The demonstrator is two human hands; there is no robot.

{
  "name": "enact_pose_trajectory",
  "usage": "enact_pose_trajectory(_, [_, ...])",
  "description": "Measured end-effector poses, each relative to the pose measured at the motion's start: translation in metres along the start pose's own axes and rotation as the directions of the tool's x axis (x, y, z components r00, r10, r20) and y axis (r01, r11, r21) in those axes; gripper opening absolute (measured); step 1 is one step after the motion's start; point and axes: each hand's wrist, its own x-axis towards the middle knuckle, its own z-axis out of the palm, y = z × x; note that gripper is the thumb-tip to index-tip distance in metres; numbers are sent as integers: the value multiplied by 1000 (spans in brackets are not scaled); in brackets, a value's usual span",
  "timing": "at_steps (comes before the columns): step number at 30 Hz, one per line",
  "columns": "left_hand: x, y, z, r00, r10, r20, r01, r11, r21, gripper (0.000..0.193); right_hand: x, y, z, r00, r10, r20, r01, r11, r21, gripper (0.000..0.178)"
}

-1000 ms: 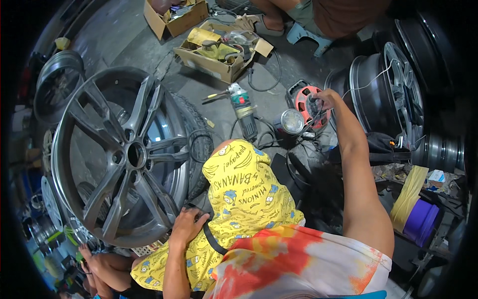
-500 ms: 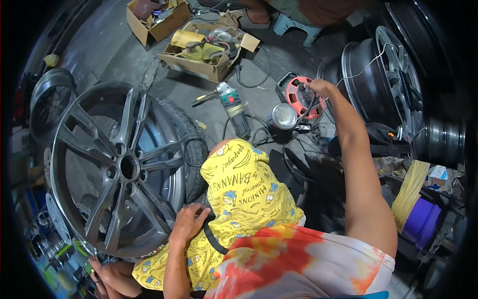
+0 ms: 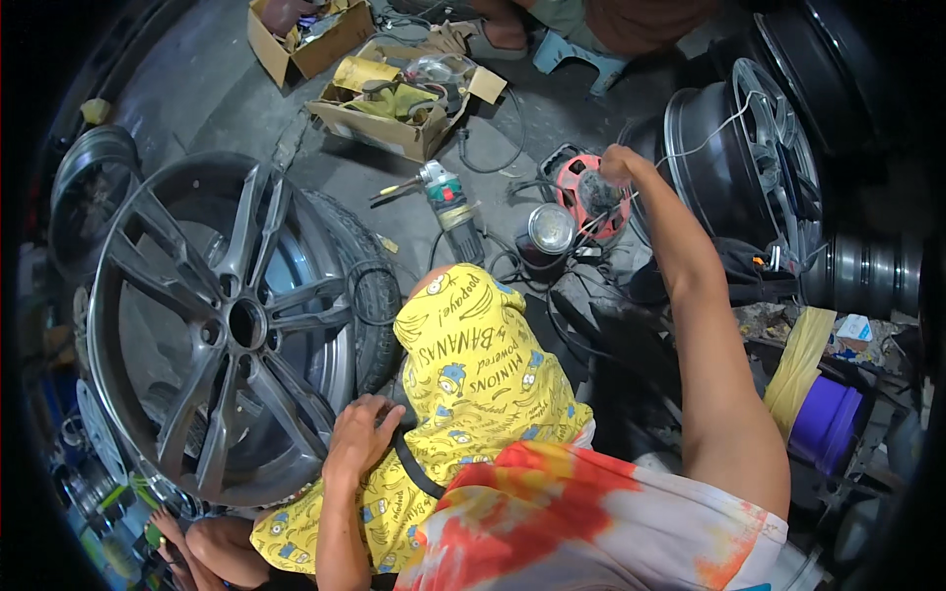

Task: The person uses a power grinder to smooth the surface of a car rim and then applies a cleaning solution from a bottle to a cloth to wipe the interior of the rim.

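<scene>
My right hand (image 3: 620, 165) is stretched out to the red and black cord reel (image 3: 579, 181). Its fingers look closed at the reel's far right side; whatever they grip is blurred and hidden. My left hand (image 3: 360, 438) rests on my yellow printed shorts (image 3: 473, 364), fingers loosely extended, beside the rim of a large grey alloy wheel (image 3: 246, 325). Left of the reel stands a dark can with a shiny round top (image 3: 550, 229). A green and grey angle grinder (image 3: 453, 215) lies on the floor beyond my knee.
Beyond the grinder sit two open cardboard boxes (image 3: 370, 130) of odds and ends. A tyre (image 3: 374, 305) lies by the wheel. More wheel rims (image 3: 705, 148) and a purple bucket-like thing (image 3: 826, 419) stand at right. A person sits on a blue stool (image 3: 581, 61) at the far side; cords cross the floor.
My right hand has shifted slightly at the reel, and its fingers are now harder to see. My left hand stays on my leg. The whole view has moved a little.
</scene>
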Motion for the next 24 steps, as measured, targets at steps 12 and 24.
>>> enact_pose_trajectory(12, [-9,-2,-2,995,80,-54,-79,997,22,32,-97,-16,131,678,496,-543,-247,849,467,37])
enact_pose_trajectory(24, [-24,-33,21,999,-51,-19,52,998,33,32,-56,9,237,970,-50,-237,9,985,-172,29])
